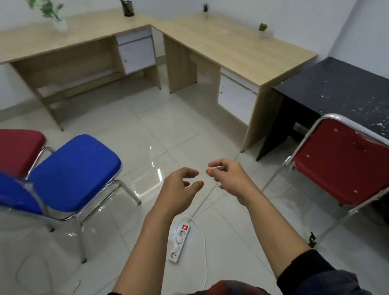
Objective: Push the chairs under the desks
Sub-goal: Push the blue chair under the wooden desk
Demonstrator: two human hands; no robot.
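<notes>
A blue padded chair [73, 173] with chrome legs stands on the tiled floor at the left, its seat facing the desks. Behind it at the far left is a red chair [6, 147]. Another red chair [349, 159] stands at the right, its back toward me, against the black desk [346, 89]. Two light wooden desks meet in the far corner: one [66, 37] along the back wall, one [230, 38] along the right wall. My left hand [180, 192] and my right hand [231, 179] hover in mid-air at the centre, fingers loosely curled and apart, holding nothing and touching no chair.
A white power strip [179, 240] with a lit red switch lies on the floor below my hands, its cable [204, 252] trailing toward me. A thin wire loop [42, 283] lies at the lower left. Small potted plants [262, 29] and a pen holder [127, 7] stand on the wooden desks.
</notes>
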